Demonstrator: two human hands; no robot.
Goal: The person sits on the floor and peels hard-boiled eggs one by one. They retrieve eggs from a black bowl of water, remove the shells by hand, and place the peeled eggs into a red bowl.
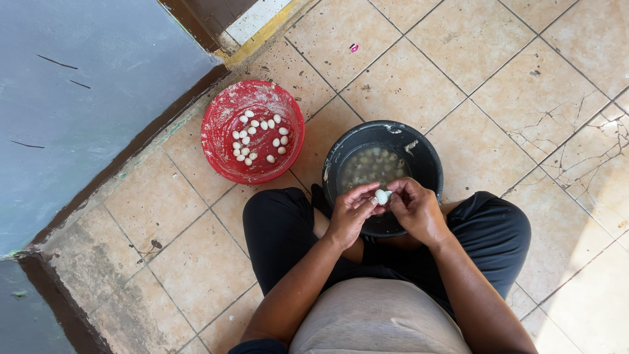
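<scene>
I sit on a tiled floor with my knees apart. Between the fingertips of my left hand [350, 213] and my right hand [414, 208] is a small white egg [381, 196], held over the near rim of a black basin [419, 154]. The basin holds cloudy water with several small pale eggs in it. To its left stands a red bowl [219, 124] with several peeled white eggs lying on its bottom.
A blue-grey wall [78, 98] with a dark brown base strip runs along the left. A yellow-edged doorstep [262, 29] lies at the top. Cracked beige floor tiles [537, 98] spread to the right and behind the basin.
</scene>
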